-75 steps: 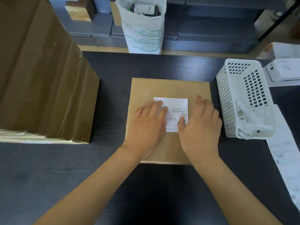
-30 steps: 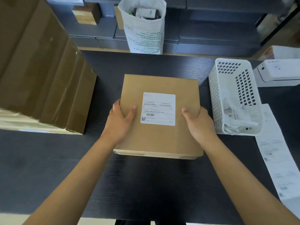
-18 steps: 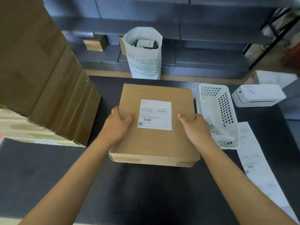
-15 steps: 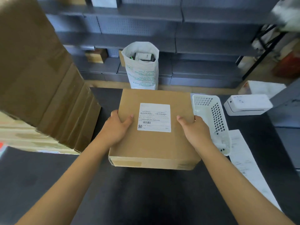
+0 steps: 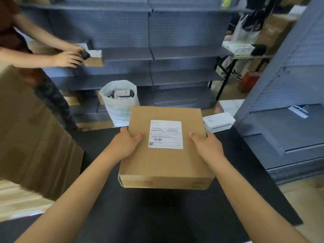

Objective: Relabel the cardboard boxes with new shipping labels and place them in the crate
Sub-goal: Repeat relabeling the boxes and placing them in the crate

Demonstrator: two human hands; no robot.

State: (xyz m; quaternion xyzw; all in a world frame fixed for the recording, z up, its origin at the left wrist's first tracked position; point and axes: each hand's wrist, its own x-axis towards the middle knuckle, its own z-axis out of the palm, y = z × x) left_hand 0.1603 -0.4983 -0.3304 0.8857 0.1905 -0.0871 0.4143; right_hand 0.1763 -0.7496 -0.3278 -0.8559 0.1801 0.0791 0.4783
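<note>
Box (image 5: 164, 155) sits lifted above the dark table (image 5: 157, 216), long axis running near to far, gripped at mid-length by left hand (image 5: 125, 145) and right hand (image 5: 206, 146), thumbs flanking its label (image 5: 165, 134); no crate in view

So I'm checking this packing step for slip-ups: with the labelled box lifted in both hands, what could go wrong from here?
1. The box is held only at its side edges by the left hand and right hand; it might slip.
2. No crate is in view, so the carry may be partly blind.
3. The printer sits right beside the box; a swing to that side could knock it.
</note>
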